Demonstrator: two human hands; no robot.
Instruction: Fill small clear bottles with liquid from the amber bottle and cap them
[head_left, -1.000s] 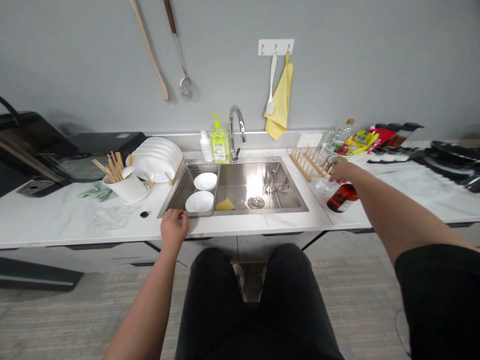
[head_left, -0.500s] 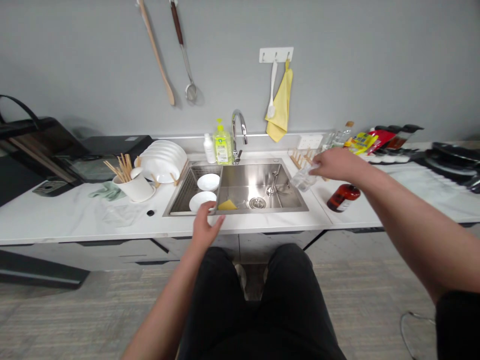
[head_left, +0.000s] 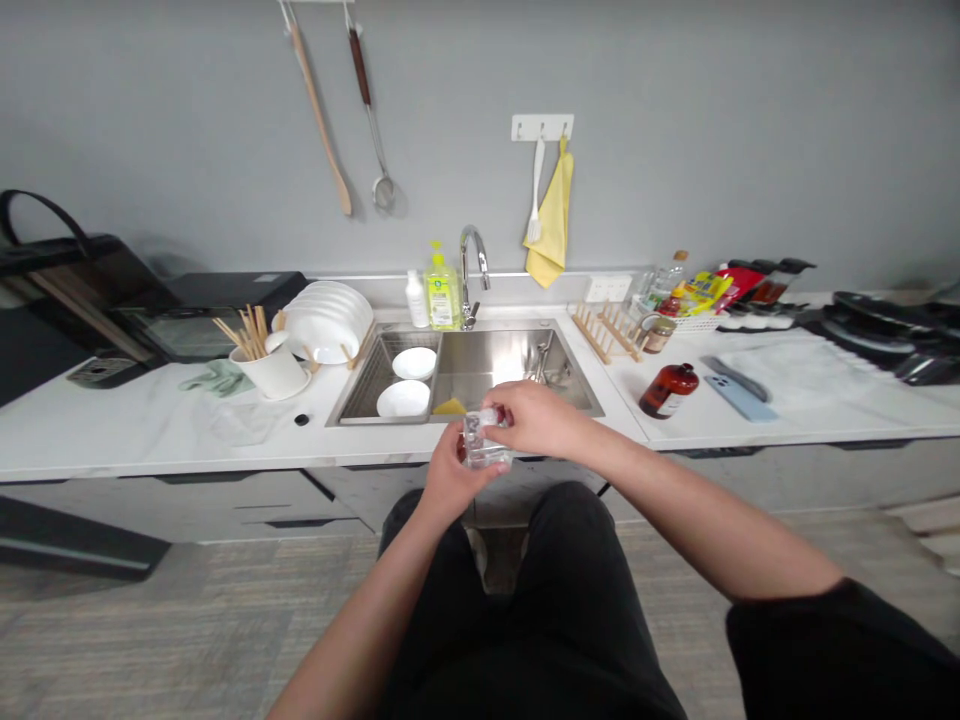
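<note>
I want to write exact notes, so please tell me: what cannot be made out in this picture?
All in the head view:
- Top of the small clear container: hidden by the right hand and the left hand.
- Label of the brown bottle: too small to read.
- Colored packets by the wall: too small to tell what they are.
- Upper end of the wooden spatula: cut off by the top edge.

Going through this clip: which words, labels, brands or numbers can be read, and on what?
None can be read: the labels on the green soap pump bottle, the amber bottle and the yellow packet are too small or blurred, and the clear container shows no legible marking.
</note>
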